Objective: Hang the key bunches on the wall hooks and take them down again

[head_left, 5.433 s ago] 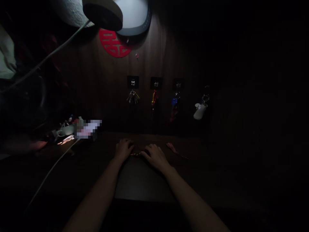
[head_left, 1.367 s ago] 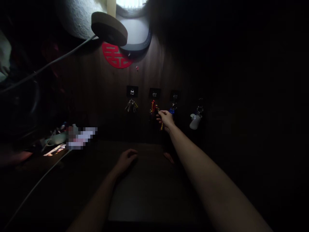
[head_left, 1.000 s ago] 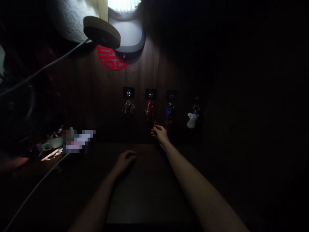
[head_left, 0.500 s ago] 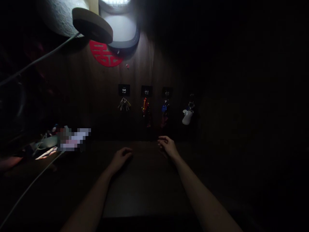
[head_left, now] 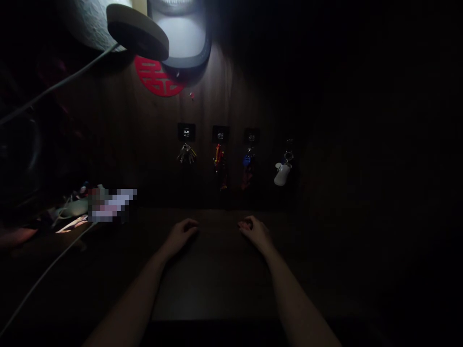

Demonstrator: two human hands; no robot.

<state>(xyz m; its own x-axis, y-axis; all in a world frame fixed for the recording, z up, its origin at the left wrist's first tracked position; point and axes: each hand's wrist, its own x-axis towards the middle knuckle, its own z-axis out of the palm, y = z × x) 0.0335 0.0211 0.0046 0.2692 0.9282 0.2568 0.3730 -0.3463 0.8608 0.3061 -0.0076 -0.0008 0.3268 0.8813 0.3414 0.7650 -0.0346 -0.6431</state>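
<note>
My left hand (head_left: 182, 234) rests on the dark tabletop (head_left: 195, 294), its thumb and fingers loosely bent and apart, holding nothing. To the right of it, my right hand (head_left: 256, 235) lies on the same surface with its fingers curled loosely and nothing visible in it. Beyond both hands, a row of hooks on the wooden panel carries a bunch of keys (head_left: 186, 154), a red and yellow key strap (head_left: 218, 156), a keyring with a blue tag (head_left: 247, 160) and a keyring with a white fob (head_left: 282, 174). Neither hand touches them.
A lit lamp (head_left: 181, 38) shines at the top, with a round disc on a cable (head_left: 139, 33) before it. Behind them is a red round paper-cut (head_left: 155, 79). At left lie cluttered items, one blurred out (head_left: 112, 206), and a white cable (head_left: 47, 274). The right side is very dark.
My right hand has lowered slightly toward me onto the tabletop, and its fingers have curled inward. The left hand stays almost where it was. The view has shifted a little.
</note>
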